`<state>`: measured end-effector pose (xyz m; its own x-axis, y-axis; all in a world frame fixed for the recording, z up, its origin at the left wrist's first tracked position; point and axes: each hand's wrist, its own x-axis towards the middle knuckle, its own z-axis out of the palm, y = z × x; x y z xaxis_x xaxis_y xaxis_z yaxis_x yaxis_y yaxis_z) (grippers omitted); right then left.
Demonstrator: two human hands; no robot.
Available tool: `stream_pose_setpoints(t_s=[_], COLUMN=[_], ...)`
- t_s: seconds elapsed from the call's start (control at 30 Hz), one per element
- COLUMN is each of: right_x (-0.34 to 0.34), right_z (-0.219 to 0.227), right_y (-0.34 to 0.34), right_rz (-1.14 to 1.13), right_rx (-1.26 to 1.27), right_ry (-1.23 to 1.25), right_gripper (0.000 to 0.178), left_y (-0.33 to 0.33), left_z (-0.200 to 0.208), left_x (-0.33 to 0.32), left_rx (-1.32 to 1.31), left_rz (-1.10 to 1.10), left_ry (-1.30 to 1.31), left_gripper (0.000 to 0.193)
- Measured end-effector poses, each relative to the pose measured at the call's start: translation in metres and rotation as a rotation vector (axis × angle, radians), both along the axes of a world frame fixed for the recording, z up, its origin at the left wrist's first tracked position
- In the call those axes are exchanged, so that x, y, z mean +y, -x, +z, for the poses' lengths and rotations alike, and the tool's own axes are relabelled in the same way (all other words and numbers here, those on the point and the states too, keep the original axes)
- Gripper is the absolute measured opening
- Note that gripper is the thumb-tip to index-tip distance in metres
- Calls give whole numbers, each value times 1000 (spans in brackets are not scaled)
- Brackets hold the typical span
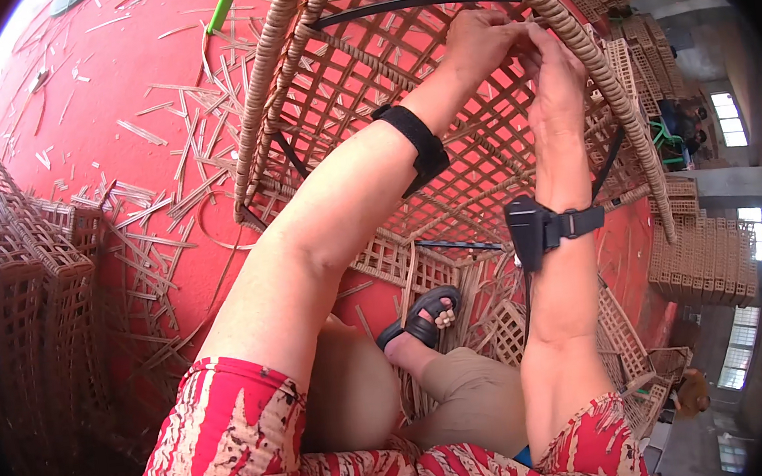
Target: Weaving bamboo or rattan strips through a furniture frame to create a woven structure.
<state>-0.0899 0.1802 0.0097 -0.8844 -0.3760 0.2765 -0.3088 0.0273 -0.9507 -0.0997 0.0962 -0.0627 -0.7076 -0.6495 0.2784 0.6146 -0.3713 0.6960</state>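
A large open-weave basket [420, 74], brown lattice on dark metal bars with cord-wrapped edges, stands tilted in front of me. Both my hands meet inside its far right part, close to the wrapped rim [599, 70]. My left hand [477, 43] is closed, its fingertips pinched near the lattice. Against it, my right hand [556, 79] has its fingers pressed together beside the rim. Whatever lies between the fingertips is too small or hidden to make out. Just beyond the left hand runs a curved black bar [418, 2].
Stacked woven panels [28, 235] stand at the left, and more stacks [704, 257] line the right. Loose cane strips [183, 179] litter the red floor [77, 84]. My sandalled foot [430, 316] is below the basket, near smaller lattice pieces [505, 332]. Green legs [225, 3] show at the top.
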Motion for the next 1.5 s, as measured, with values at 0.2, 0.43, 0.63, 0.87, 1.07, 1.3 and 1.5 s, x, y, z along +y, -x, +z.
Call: stream_pose_setpoints(t_s=[0.2,0.43,0.63,0.87,1.07,1.3,1.5], right_x=[0,4,8,11,17,36,16], right_z=[5,4,-4,0,-6,-38,-30], right_y=[10,26,29,8,16,61,23], right_rz=[41,97,70,49,148,368,291], right_rx=[-287,-459,-367,-339,-297,-123,-200], right_ry=[118,146,159,126,243,133,125], right_gripper=[18,21,18,16,14,19,17], left_y=[-13,-50,-70,-74,-75,-86,-139], left_z=[4,12,22,25,36,65,47], left_x=[-3,4,10,-7,-22,-20,-14], left_rx=[-33,-197,-337,-317,-502,-828,-357], left_rz=[-144,160,566,455,331,52,28], left_ry=[114,419,841,809,1018,1100,882], left_gripper=[19,24,19,19,33,51,43])
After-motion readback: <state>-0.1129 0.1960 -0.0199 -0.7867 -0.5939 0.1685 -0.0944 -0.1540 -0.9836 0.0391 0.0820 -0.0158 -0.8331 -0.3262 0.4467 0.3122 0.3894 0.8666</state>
